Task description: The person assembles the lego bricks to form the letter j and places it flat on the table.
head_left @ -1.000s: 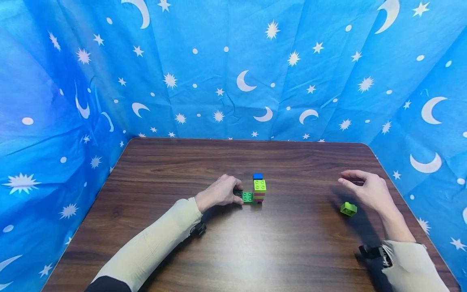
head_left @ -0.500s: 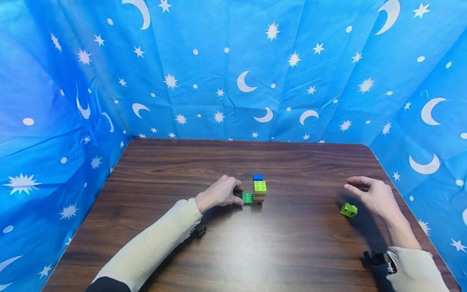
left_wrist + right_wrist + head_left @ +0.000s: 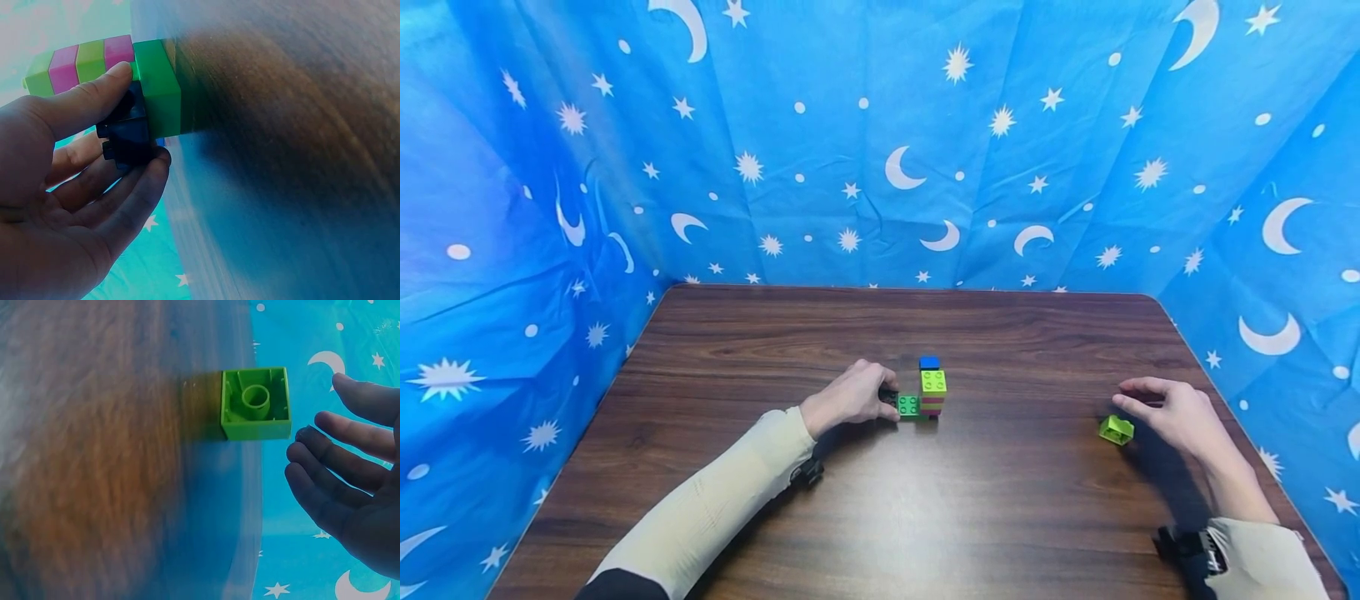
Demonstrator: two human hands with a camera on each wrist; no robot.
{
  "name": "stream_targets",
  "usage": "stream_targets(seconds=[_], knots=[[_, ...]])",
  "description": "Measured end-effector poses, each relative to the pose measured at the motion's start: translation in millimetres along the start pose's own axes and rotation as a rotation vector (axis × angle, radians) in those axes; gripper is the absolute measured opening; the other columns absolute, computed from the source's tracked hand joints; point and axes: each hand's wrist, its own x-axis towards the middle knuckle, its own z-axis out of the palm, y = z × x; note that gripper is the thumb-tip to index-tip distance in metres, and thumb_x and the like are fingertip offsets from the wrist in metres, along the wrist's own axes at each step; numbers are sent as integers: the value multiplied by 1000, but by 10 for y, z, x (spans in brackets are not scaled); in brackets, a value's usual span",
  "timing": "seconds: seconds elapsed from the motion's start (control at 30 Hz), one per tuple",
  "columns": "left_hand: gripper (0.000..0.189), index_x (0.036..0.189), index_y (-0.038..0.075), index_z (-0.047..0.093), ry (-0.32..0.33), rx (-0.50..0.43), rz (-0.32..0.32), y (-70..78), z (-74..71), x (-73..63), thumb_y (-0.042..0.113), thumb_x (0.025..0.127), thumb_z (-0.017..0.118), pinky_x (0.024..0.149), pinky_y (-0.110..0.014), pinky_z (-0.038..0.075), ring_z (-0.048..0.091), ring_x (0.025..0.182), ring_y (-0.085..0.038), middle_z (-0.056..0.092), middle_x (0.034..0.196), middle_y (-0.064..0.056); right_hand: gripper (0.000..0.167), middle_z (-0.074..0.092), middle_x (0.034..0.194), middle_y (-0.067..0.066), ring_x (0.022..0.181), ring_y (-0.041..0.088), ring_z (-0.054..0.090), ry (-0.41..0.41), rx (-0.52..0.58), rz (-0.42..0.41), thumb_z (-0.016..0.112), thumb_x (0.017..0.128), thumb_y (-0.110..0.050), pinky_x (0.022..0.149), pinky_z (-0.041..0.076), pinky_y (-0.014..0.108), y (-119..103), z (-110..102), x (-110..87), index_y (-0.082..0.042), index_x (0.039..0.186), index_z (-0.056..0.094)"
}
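Note:
My left hand (image 3: 853, 392) pinches a black toy brick (image 3: 128, 134) between thumb and fingertips. That brick sits against a green brick (image 3: 908, 406) low on the table. A tower of alternating pink and lime bricks (image 3: 933, 382) rises from the green brick's right end, and a blue brick (image 3: 929, 362) shows just behind it. Off to the right, a loose lime-green brick (image 3: 1116, 430) lies tipped on its side, its hollow underside with a round tube facing the right wrist camera. Above and beside it hovers my right hand (image 3: 1172, 412), fingers loosely bent, touching nothing.
Both hands work over a dark wood-grain table (image 3: 760, 325). A blue curtain (image 3: 880, 150) with white moons and stars hangs along its back and sides.
My right hand has moved nearer to me and slightly right, coming lower beside the loose lime-green brick. The left hand and the brick build stay where they were.

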Motion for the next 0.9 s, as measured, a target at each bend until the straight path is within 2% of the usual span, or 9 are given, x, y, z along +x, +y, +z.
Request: stream_targets(seconds=[0.3, 0.6, 0.9], knots=[[39, 107, 13, 72, 4, 11, -4, 8, -1, 2, 34, 77, 83, 84, -31, 53, 64, 92, -13, 72, 102, 0, 45, 68, 109, 27, 99, 46, 63, -93, 0, 13, 65, 93, -40, 76, 49, 57, 42, -9, -58, 0, 114, 68], [40, 110, 13, 71, -5, 5, -4, -4, 15, 11, 35, 78, 82, 87, -32, 52, 65, 96, -14, 72, 106, 0, 46, 67, 111, 27, 100, 46, 63, -214, -36, -19, 62, 94, -39, 76, 48, 57, 104, -16, -91, 0, 117, 66], [40, 108, 13, 72, 2, 9, -7, -14, 14, 13, 35, 77, 83, 86, -32, 52, 64, 93, -13, 72, 103, 1, 37, 72, 98, 15, 90, 33, 67, -224, -43, -57, 66, 93, -33, 74, 50, 53, 123, 22, -90, -1, 111, 69]])
